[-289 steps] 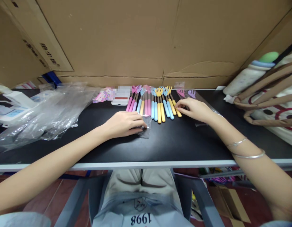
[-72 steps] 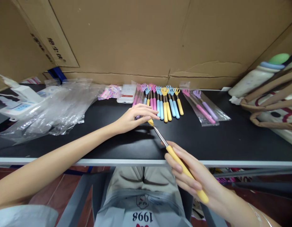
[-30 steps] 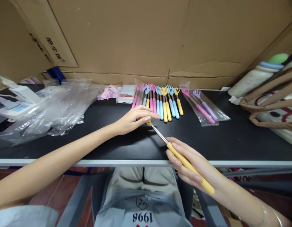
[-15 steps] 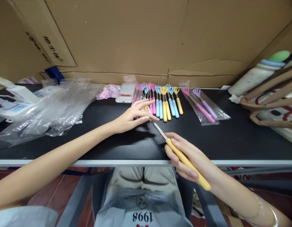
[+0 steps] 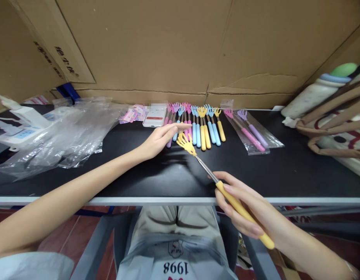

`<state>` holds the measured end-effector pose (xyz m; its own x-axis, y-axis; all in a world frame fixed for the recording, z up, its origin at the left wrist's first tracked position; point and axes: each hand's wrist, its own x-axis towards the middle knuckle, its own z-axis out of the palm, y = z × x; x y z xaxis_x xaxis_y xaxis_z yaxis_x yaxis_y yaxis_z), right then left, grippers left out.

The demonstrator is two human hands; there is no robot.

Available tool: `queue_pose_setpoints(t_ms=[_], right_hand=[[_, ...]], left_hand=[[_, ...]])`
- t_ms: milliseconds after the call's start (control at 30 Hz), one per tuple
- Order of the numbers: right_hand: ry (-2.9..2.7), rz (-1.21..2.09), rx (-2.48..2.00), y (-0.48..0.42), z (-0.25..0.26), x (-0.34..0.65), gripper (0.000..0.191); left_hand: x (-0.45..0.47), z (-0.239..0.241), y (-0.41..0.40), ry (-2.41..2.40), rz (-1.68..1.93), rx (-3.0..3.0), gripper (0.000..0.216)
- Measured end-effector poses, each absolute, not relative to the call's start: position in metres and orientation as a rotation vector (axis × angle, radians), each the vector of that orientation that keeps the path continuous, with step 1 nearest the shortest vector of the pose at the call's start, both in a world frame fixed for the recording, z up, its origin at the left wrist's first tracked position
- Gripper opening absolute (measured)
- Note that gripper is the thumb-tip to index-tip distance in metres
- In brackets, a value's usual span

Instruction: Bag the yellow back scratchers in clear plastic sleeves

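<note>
My right hand [image 5: 251, 200] is wrapped round the yellow handle of a back scratcher [image 5: 187, 145]. Its metal shaft slants up and left over the table, ending in a yellow claw-shaped head. My left hand [image 5: 164, 139] is just left of that head, fingers stretched out and holding nothing; I cannot tell whether a fingertip brushes the prongs. Behind it lies a row of back scratchers [image 5: 208, 144] with pink, purple, blue and yellow handles, partly hidden by my left fingers. Two more, one pink [image 5: 252, 139] and one purple [image 5: 257, 134], rest on clear bags at the right.
Clear plastic bags [image 5: 77, 132] are piled at the left beside a white power strip [image 5: 22, 130]. Small printed cards [image 5: 134, 114] and a phone [image 5: 155, 116] lie behind my left hand. A bottle [image 5: 315, 95] and a bag with brown handles [image 5: 328, 124] stand right. Cardboard [image 5: 180, 46] walls the back.
My right hand has drawn the back scratcher down and to the right, bringing its head out from under my left hand. My left fingers have come closer together and let the head go.
</note>
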<state>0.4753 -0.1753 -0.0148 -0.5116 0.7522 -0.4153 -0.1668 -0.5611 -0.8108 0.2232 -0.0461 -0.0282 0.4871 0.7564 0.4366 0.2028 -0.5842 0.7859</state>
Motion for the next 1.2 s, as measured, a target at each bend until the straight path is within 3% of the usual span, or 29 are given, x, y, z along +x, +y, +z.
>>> queue_pose_setpoints(t_ms=[600, 1000, 1200], right_hand=[[-0.998, 2.048, -1.130, -0.169, -0.013, 0.473, 0.031], [-0.972, 1.974, -1.093, -0.159, -0.009, 0.467, 0.021], [-1.031, 1.913, -1.043, -0.139, -0.007, 0.450, 0.017]], left_hand=[[0.225, -0.023, -0.055, 0.824, 0.962, 2.217, 0.048], [0.230, -0.029, -0.060, 0.679, 0.761, 2.661, 0.042], [0.231, -0.030, -0.058, 0.641, 0.825, 2.778, 0.041]])
